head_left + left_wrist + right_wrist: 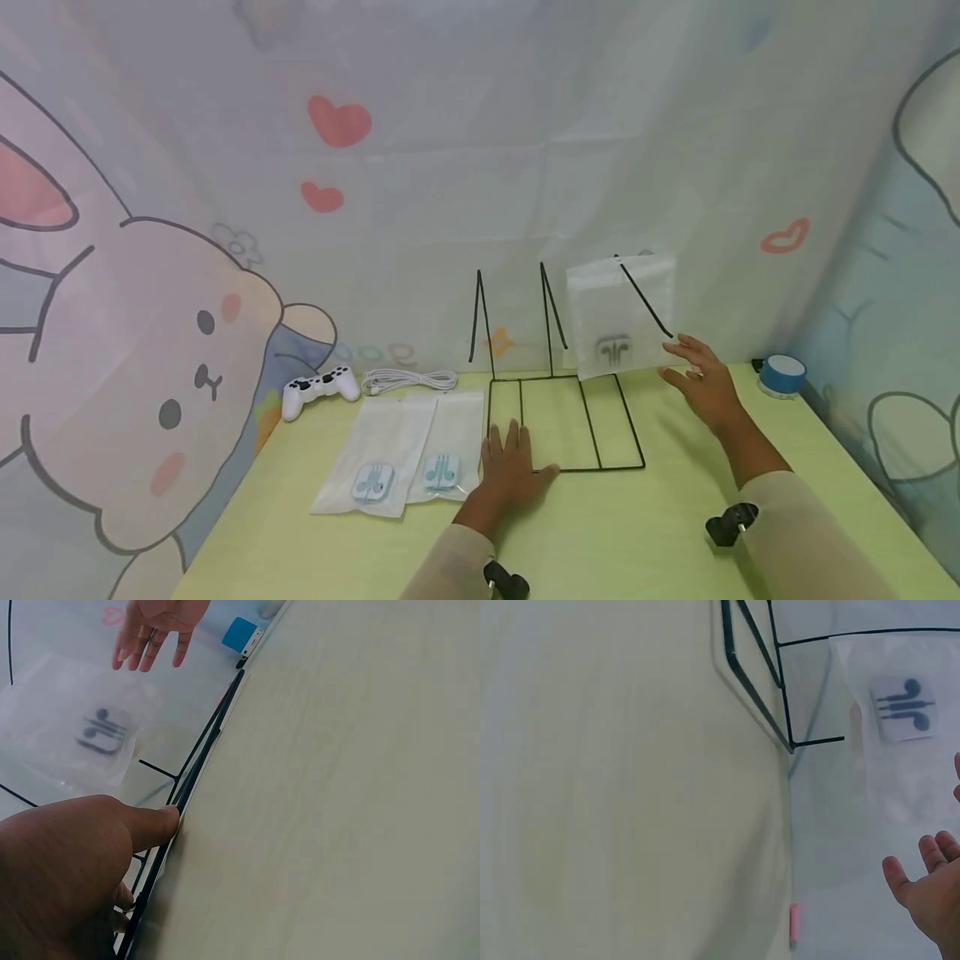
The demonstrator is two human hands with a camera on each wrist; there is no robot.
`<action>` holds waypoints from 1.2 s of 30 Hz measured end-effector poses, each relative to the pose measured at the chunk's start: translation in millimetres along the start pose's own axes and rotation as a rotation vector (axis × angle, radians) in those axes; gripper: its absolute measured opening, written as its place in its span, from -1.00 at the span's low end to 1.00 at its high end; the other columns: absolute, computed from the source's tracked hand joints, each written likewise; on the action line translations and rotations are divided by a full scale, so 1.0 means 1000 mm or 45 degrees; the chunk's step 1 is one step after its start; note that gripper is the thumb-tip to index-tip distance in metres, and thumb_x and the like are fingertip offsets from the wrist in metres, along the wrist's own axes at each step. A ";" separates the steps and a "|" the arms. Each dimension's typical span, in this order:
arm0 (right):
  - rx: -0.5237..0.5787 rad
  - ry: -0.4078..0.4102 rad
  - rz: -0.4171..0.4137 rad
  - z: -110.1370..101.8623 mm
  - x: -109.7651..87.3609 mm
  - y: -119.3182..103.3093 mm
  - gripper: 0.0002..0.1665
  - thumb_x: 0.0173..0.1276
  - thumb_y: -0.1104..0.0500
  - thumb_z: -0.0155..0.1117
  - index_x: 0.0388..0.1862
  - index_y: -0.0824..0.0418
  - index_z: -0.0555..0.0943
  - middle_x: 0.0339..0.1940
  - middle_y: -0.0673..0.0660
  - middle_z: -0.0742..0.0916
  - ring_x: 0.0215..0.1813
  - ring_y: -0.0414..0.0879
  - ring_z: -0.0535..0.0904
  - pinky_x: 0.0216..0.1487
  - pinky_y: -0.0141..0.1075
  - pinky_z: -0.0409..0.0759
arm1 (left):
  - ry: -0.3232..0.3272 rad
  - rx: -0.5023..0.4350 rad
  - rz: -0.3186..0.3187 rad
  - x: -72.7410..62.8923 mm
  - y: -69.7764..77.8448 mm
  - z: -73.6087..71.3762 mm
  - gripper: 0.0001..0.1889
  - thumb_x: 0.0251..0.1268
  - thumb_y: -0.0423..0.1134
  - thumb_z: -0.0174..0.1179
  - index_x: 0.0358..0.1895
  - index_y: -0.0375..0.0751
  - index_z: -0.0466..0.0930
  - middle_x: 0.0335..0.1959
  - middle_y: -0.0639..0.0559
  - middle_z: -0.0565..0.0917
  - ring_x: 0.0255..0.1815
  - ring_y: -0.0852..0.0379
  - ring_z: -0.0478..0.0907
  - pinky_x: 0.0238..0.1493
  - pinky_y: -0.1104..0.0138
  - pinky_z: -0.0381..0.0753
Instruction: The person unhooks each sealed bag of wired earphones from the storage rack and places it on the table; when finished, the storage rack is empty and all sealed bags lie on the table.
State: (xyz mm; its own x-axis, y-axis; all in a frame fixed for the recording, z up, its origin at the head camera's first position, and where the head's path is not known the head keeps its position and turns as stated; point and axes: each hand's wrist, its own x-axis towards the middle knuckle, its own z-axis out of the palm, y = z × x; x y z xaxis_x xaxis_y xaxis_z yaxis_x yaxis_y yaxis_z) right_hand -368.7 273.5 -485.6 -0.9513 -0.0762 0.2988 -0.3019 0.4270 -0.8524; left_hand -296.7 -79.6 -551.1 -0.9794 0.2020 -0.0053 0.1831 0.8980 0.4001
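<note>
A frosted plastic bag is hanging from the right hook of a black wire rack, at one o'clock from its base. The rack is standing on a pale green tabletop; a rabbit-print backdrop is rising behind. The left hand is lying spread at the base's eight o'clock, its fingers straight, its thumb pressing the front bar. The right hand is hovering at the bag's four o'clock, its fingers apart and slightly bent just beside the hook's tip. The hanging bag is holding cased dark earphones. At the rack's nine o'clock, two similar bags are lying overlapped, each containing cased bluish earphones. A white game controller is sitting at their ten o'clock, a coiled white cable at their twelve; a blue-and-white round device is standing at the rack's three
</note>
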 end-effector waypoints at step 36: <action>0.125 -0.058 0.034 -0.002 0.028 -0.054 -0.40 0.56 0.14 0.45 0.48 0.35 0.62 0.82 0.36 0.20 0.86 0.39 -0.07 0.69 0.40 0.18 | -0.001 0.039 -0.003 -0.002 0.002 0.000 -0.02 0.56 0.32 0.13 0.72 -0.37 0.16 0.80 -0.28 0.14 0.82 -0.49 -0.06 0.75 -0.32 0.00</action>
State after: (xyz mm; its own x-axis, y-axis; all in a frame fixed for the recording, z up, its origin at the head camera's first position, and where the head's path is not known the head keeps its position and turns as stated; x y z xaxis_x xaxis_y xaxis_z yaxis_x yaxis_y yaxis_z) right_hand -379.2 249.8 -430.2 -0.9603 -0.1074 0.2575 -0.2788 0.3392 -0.8985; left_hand -294.7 -78.8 -550.0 -0.9797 0.2001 -0.0073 0.1831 0.9100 0.3721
